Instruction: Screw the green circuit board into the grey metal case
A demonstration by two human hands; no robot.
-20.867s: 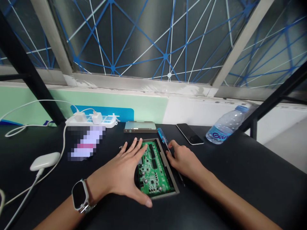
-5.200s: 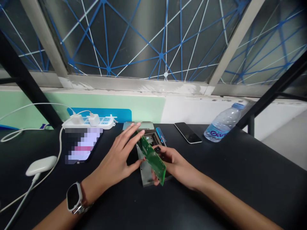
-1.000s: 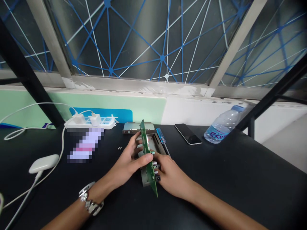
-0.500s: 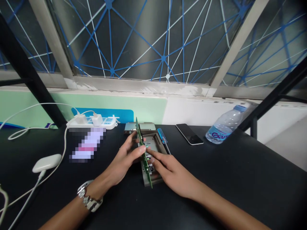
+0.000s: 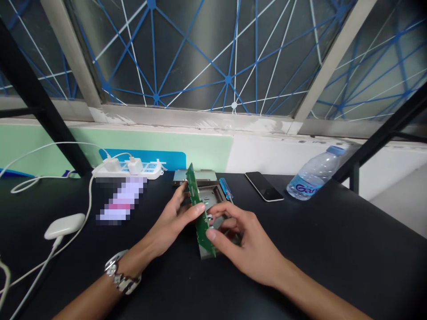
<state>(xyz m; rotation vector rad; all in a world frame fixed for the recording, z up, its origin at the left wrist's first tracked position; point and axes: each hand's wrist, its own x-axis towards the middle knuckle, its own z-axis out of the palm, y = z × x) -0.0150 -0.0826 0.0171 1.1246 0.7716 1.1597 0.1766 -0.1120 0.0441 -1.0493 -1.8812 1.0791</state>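
A green circuit board (image 5: 202, 231) stands on edge, tilted, above an open grey metal case (image 5: 220, 195). My left hand (image 5: 174, 217) grips the board from the left, thumb on its near face and fingers behind it. On the other side, my right hand (image 5: 248, 240) has its thumb against the board's lower face and its curled fingers at the connectors on the far side. Those fingertips are partly hidden. The board and my hands cover much of the case. Behind it lies a flat metal cover (image 5: 209, 176), and a blue-handled screwdriver (image 5: 226, 188) rests along its right.
On the black table (image 5: 320, 258) a phone (image 5: 263, 186) lies right of the screwdriver, and a plastic water bottle (image 5: 313, 175) leans beyond it. A power strip (image 5: 150, 170), white cables and a white earbud case (image 5: 64, 226) are on the left.
The board has turned so more of its green face shows. My right hand's thumb has come round onto that face, and its fingers have bent more. My left hand keeps its grip.
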